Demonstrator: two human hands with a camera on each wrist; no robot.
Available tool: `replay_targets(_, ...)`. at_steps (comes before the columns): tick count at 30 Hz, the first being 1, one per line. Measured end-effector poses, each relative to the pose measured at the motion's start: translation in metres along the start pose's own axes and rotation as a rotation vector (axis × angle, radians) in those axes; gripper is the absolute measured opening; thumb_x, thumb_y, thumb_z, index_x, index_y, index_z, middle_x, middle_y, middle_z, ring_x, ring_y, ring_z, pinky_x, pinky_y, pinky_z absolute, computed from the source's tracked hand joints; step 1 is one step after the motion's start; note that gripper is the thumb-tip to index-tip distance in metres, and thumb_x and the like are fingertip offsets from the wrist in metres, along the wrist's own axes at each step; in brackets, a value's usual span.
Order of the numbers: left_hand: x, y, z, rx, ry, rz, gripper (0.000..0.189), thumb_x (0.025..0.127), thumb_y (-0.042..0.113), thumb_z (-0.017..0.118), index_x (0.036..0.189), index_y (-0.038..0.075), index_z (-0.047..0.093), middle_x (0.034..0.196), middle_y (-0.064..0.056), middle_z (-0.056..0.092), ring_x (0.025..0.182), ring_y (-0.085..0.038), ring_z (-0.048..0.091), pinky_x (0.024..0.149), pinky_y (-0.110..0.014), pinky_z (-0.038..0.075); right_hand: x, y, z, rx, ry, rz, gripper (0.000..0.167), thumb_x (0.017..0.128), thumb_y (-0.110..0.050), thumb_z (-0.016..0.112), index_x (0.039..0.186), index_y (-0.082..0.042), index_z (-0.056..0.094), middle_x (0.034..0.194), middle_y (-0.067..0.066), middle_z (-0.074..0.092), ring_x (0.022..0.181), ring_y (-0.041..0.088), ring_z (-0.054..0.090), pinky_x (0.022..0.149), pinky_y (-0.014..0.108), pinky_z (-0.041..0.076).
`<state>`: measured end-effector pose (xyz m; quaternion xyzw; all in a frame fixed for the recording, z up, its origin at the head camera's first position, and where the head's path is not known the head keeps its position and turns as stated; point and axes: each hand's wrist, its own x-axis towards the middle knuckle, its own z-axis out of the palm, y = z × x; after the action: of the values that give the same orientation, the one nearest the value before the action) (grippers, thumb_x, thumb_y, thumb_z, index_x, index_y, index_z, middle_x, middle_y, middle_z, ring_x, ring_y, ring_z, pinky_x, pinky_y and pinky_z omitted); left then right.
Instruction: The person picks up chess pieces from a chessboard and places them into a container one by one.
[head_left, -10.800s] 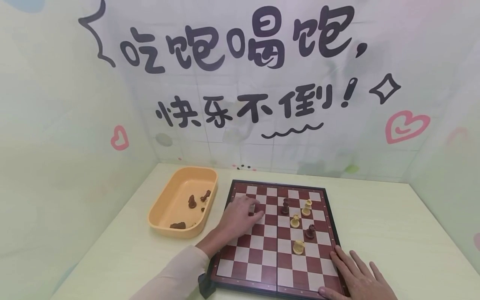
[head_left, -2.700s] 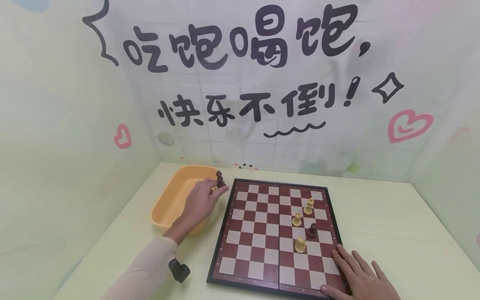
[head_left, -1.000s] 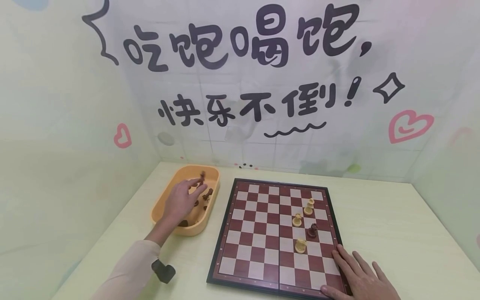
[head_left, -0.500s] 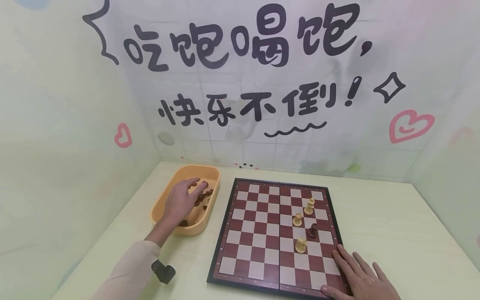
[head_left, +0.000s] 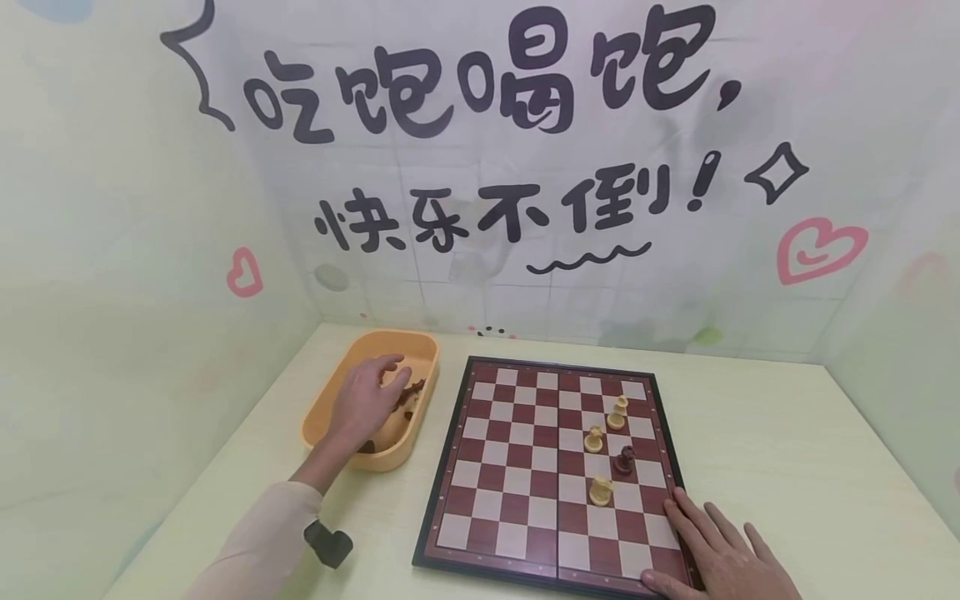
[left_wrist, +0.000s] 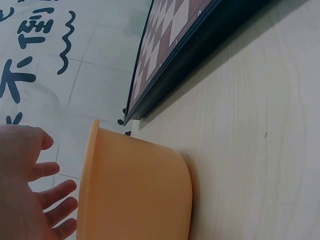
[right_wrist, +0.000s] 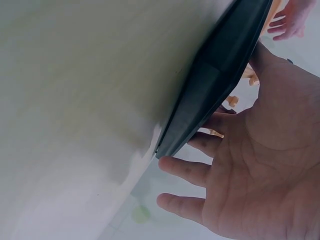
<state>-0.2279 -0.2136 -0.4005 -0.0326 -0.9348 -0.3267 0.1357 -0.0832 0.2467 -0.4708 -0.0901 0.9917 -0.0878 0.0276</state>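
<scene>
Covering the person's left arm, a pale sleeve (head_left: 255, 533) lies well to the left of the chessboard (head_left: 498, 500), over the table (head_left: 795, 450). A black device (head_left: 327, 543) sits by its cuff, on the side towards the chessboard. Just left of the chessboard's far half, apart from it, stands an orange tray (head_left: 401, 454). The left hand (head_left: 365, 400) hangs over this tray, thumb and fingers apart, a gap between their tips. Partly hidden by the hand, dark chess pieces (head_left: 408, 393) lie in the tray, several along the side facing the chessboard; I cannot count them.

The chessboard lies flat, a seam down its middle. Four pieces stand on its right half: a light piece (head_left: 594, 439) closest to the seam, a second light piece (head_left: 601, 490) nearer the person, a taller light piece (head_left: 617, 412) towards the chessboard's far edge, and a dark piece (head_left: 625, 460) between those last two.

At the chessboard's near right corner rests the right hand (head_left: 720, 550), its thumb on the border and its fingers spread apart. Behind the chessboard and off to its right, a pink heart (head_left: 821, 252) decorates the pale wall (head_left: 480, 300).
</scene>
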Motion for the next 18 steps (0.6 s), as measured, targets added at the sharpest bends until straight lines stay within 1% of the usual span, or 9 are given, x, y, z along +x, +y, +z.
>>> replay_targets(3,0.0,0.002,0.001,0.0,-0.004,-0.01,0.049,0.103,0.04,0.053,0.138,0.007,0.063,0.131,-0.017,0.063,0.121,-0.038,0.055,0.095,-0.058,0.045,0.0,-0.001,-0.002,-0.001,-0.006,-0.001,0.103,0.079,-0.08,0.061,0.149,-0.005,0.05,0.153,0.018,0.044,0.13,0.05,0.045,0.1,0.076,0.029)
replay_targets(7,0.0,0.004,0.001,-0.007,-0.002,-0.011,0.05,0.104,0.043,0.052,0.137,0.007,0.063,0.131,-0.016,0.063,0.121,-0.036,0.055,0.094,-0.058,0.046,0.0,-0.001,-0.003,-0.004,-0.01,0.0,0.103,0.079,-0.081,0.061,0.149,-0.005,0.05,0.153,0.018,0.044,0.13,0.05,0.045,0.101,0.076,0.029)
replay_targets(13,0.001,0.01,0.001,-0.021,0.002,0.006,0.05,0.105,0.043,0.051,0.137,0.007,0.063,0.132,-0.016,0.062,0.122,-0.037,0.054,0.095,-0.059,0.045,0.0,-0.002,-0.003,-0.005,-0.011,-0.002,0.104,0.079,-0.081,0.061,0.149,-0.005,0.051,0.152,0.017,0.045,0.13,0.049,0.045,0.101,0.076,0.029)
replay_targets(18,0.002,0.014,0.004,-0.039,-0.006,-0.005,0.055,0.105,0.051,0.046,0.136,0.01,0.064,0.132,-0.013,0.062,0.124,-0.036,0.052,0.098,-0.059,0.042,0.0,-0.002,-0.003,-0.006,-0.004,-0.01,0.103,0.079,-0.081,0.061,0.148,-0.005,0.051,0.152,0.017,0.045,0.13,0.049,0.046,0.101,0.076,0.03)
